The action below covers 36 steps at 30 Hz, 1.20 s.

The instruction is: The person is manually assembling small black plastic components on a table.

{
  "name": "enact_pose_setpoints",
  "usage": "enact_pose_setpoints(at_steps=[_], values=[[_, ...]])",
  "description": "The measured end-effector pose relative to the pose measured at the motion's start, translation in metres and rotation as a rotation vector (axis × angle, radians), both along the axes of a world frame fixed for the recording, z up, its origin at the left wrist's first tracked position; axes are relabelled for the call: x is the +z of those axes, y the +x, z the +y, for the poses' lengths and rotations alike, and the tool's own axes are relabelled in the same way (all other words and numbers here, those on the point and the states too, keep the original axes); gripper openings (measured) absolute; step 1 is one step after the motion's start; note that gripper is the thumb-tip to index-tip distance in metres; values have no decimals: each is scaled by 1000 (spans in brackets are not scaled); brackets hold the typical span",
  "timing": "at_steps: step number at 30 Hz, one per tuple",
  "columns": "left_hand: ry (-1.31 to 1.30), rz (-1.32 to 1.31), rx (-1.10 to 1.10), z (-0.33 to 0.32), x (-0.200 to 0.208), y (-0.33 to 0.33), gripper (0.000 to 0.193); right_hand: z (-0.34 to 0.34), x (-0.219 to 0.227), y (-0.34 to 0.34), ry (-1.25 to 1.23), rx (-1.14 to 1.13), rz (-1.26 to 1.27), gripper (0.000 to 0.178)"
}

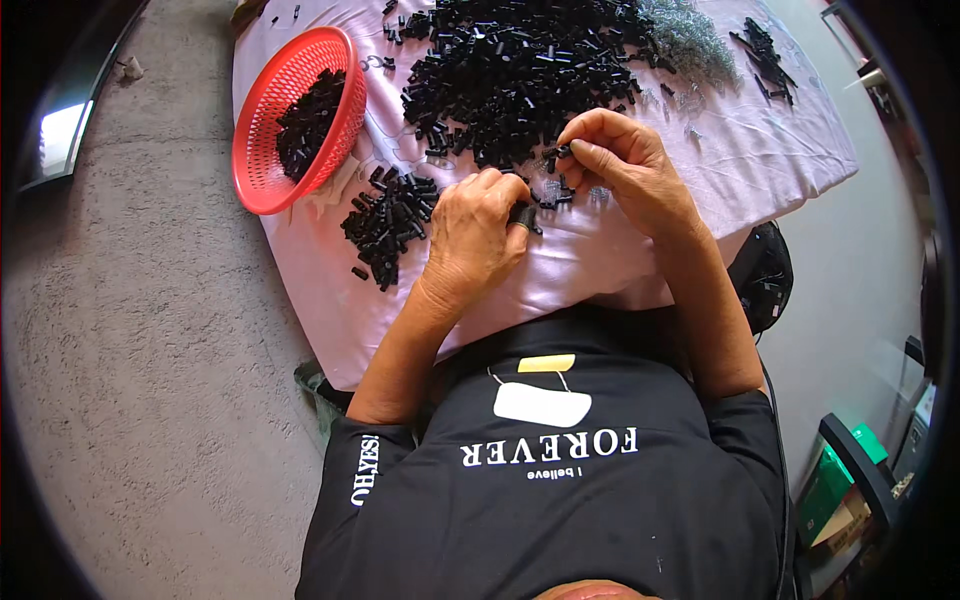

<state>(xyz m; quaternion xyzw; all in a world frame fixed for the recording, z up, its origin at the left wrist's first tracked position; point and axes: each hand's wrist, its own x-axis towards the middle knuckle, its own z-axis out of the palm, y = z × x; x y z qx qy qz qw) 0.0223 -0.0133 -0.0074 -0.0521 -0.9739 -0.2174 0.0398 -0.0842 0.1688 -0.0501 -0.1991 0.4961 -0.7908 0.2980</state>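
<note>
My right hand (632, 170) pinches a small black plastic piece (564, 152) between thumb and fingertips, over the near edge of a big heap of short black tubular parts (510, 75). Just left of it, my left hand (473, 232) is closed with its knuckles up. Something dark (522, 214) shows at its thumb; whether it is held or wrapped round the thumb I cannot tell. A few loose black parts (556, 193) and thin clear or silvery bits lie between the hands. Beside my left wrist is a smaller pile of black cylinders (390, 222).
A red perforated basket (258, 150), tilted and partly filled with black parts, stands at the table's left edge. Far right on the pink cloth (640, 265) are a heap of small silvery pieces (692, 42) and some longer black pieces (768, 62). A black bag (765, 275) sits beside the table.
</note>
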Motion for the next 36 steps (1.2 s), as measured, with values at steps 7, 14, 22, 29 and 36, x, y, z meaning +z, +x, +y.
enact_pose_setpoints(at_steps=[7, 14, 22, 29, 36], values=[[-8, 19, -55, -2, -6, 1, 19, -1, 0, 0, -13, 10, 16, 14], [-49, 20, -98, 0, -3, 1, 23, 0, -1, 0, -4, 16, 47, 14], [97, 21, -86, 3, 0, 1, 21, -1, 0, 0, 1, 16, 44, 14], [434, 97, 10, 12, 6, -2, 19, -1, -1, 0, 0, 24, 39, 14], [555, 110, -8, 15, 5, -2, 21, 0, -1, 0, 7, 28, 30, 14]])
